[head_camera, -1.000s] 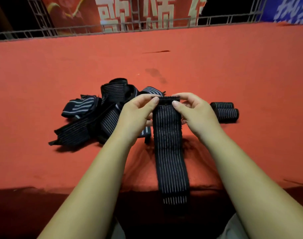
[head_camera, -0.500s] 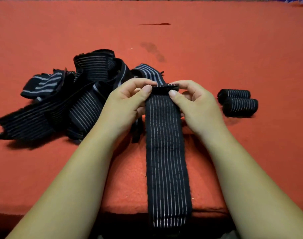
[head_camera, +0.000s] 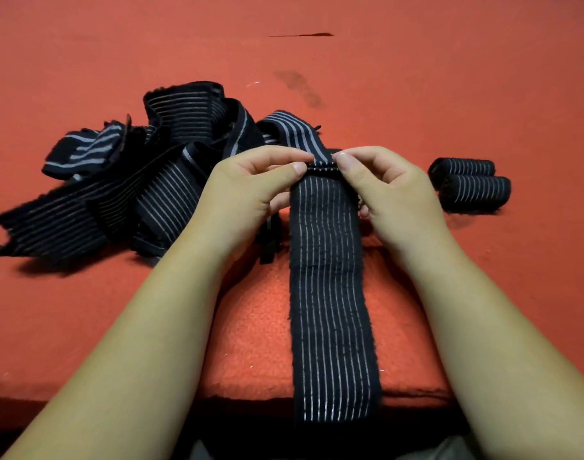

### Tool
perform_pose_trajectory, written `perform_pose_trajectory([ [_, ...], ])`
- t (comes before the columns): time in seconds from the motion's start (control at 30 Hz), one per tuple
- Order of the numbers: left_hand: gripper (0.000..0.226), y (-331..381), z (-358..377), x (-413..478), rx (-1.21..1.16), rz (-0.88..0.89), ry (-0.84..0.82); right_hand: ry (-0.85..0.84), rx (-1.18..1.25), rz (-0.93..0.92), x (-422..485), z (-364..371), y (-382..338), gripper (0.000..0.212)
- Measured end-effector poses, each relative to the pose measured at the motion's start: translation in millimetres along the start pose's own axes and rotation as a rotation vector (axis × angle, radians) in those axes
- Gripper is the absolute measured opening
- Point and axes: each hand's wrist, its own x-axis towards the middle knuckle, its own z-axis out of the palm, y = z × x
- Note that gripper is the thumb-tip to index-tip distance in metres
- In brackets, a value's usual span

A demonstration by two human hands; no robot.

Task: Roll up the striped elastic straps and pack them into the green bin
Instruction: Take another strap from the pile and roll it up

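A black elastic strap with thin white stripes [head_camera: 330, 293] lies flat on the red cloth, running from my hands to the near table edge, where its end hangs over. My left hand [head_camera: 247, 190] and my right hand [head_camera: 390, 190] both pinch its far end, which is folded into a small first turn. A loose heap of unrolled striped straps [head_camera: 144, 180] lies to the left, behind my left hand. Two rolled straps [head_camera: 470, 184] lie side by side to the right of my right hand. No green bin is in view.
The red cloth table top [head_camera: 416, 78] stretches far back, with a dark stain [head_camera: 297, 84] and a dark slit [head_camera: 300, 34] beyond the heap. The near table edge [head_camera: 84, 393] drops into shadow below my forearms.
The camera has tilted down and moved closer, so the fence and banner have left the view. My fingertips have drawn together on the strap's far end, tightening the first fold.
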Motion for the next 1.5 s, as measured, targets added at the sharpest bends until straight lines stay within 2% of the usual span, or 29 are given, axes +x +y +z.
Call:
perform_pose_trajectory([
  [0.13,0.018,-0.8,0.6,-1.0,0.047,-0.005,-0.002,-0.004,0.027,0.097,0.1,-3.7,-2.6,0.017],
  [0.3,0.021,-2.2,-0.4,0.4,0.093,-0.005,-0.009,-0.082,-0.062,0.108,1.8,-11.5,-2.8,0.015],
  [0.5,0.031,-4.6,-1.7,6.4,0.055,-0.051,-0.034,-0.127,0.04,0.122,1.2,-11.1,-4.3,0.015],
  [0.73,0.023,-3.7,1.5,3.2,0.02,-0.04,-0.118,-0.095,-0.022,0.008,2.1,-15.0,-5.6,0.017],
  [0.9,0.02,-5.7,1.5,2.9,0.035,0.036,-0.078,-0.132,0.025,0.023,0.4,-15.6,-4.4,0.014],
  [1.27,0.023,-6.7,-1.2,6.8,-0.038,-0.031,-0.106,-0.118,0.111,0.047,-1.8,-17.2,-4.1,0.011],
  [1.5,0.024,-4.8,-1.1,4.4,-0.029,-0.075,-0.13,-0.121,0.105,0.023,0.1,-19.0,-0.3,0.017],
])
